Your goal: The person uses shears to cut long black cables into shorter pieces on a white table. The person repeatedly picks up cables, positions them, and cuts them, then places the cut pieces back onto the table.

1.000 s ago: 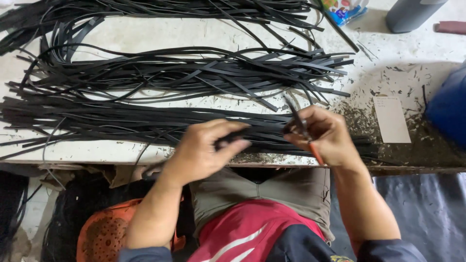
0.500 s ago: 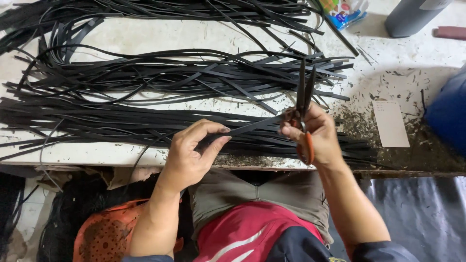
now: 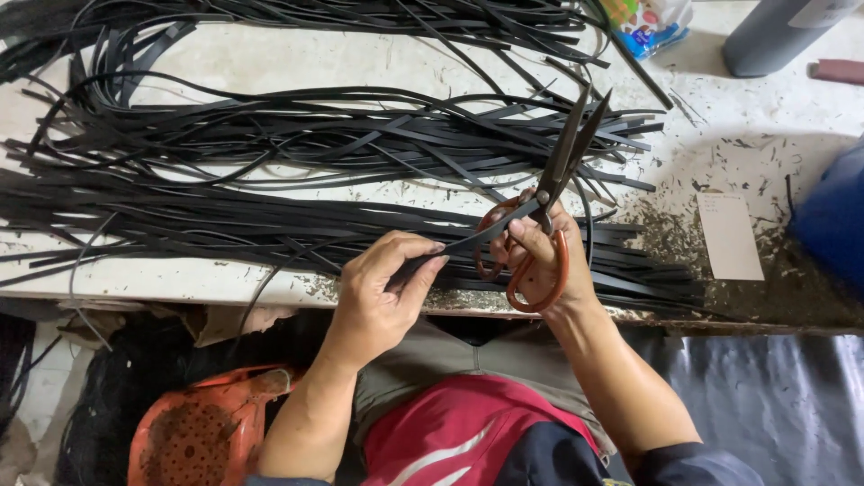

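Observation:
My right hand [image 3: 544, 261] grips a pair of scissors [image 3: 556, 189] by its orange-red handle loops, the dark blades parted and pointing up and away from me. My left hand [image 3: 382, 288] pinches the near end of one black strip [image 3: 468, 241], which runs up to the scissors' pivot. Both hands hover over the front edge of a white worktable [image 3: 270, 63]. Long black strips [image 3: 270, 216] lie in bundles across the table, from the left edge to just past my hands.
A white card [image 3: 729, 236] lies on dark scraps at the right. A blue container [image 3: 832, 216] sits at the right edge, a grey cylinder [image 3: 778, 36] and a colourful packet [image 3: 648, 22] at the back. An orange stool [image 3: 193, 436] stands below the table.
My right hand has raised the scissors so the blades point up and have parted. My left hand has lifted one strip off the pile and brought it to the blades.

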